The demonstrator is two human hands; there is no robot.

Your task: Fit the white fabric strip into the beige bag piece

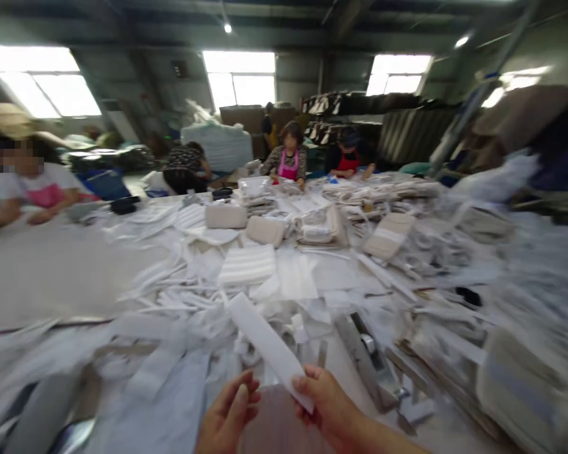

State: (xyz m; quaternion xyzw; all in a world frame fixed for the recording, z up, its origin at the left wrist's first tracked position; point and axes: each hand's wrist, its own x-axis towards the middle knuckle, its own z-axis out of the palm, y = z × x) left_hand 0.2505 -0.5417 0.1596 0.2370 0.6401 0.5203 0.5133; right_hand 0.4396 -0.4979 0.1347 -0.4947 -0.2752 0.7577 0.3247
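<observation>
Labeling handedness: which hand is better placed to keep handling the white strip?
Right, probably. The right hand already pinches the white strip at its near end; the left hand hovers beside it, fingers loose, not visibly touching.

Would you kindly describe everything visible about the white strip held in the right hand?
The white strip is a long, flat, plain rectangular piece, looking like stiff fabric or paper. It slants up and to the left from the right hand, whose thumb and fingers pinch its lower end. The left hand is close beside it without clearly touching. Its upper end rises above the heap of white pieces on the table.
</observation>
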